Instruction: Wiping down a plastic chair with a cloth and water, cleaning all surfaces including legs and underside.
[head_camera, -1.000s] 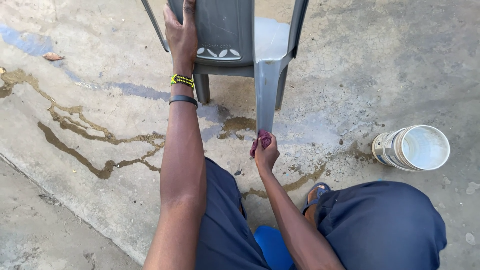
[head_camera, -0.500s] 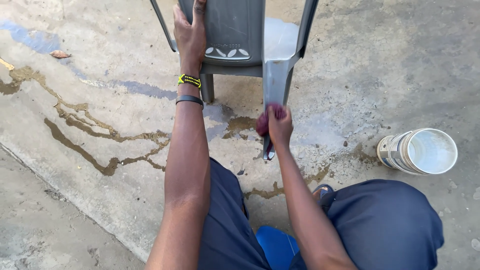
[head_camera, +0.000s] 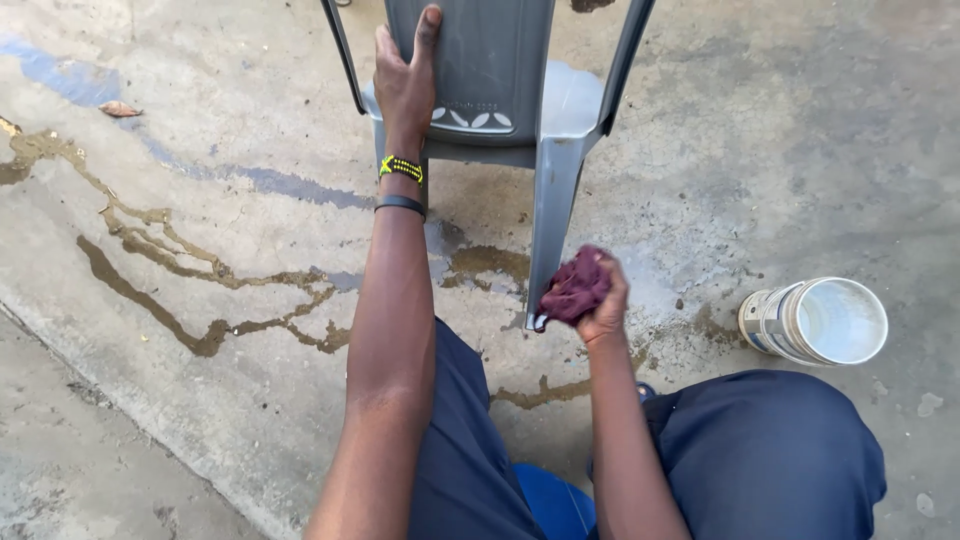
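1. My left hand (head_camera: 405, 85) lies flat on the grey plastic chair (head_camera: 500, 90) at the top middle of the frame, fingers spread wide and pointing up the backrest, palm pressing on it; it grips nothing, and I judge it steadies the chair so it does not slide on the wet floor
2. My right hand (head_camera: 605, 300) is closed tight round a bunched maroon rag (head_camera: 572, 290), just right of the frame's centre
3. The rag touches the lower end of the chair's near leg (head_camera: 550, 230), the 1 that runs down from the seat corner; the wad is pushed against the leg's side, which suits rubbing along its length
4. A white bucket (head_camera: 815, 320) lies tipped on its side at the right edge, open mouth facing right, well apart from both hands
5. The concrete floor (head_camera: 200, 180) is wet, with brown muddy streams running from the upper left toward the chair legs
6. My knees in dark blue trousers (head_camera: 770, 450) fill the bottom of the frame; I sit low, so the leg is within easy reach
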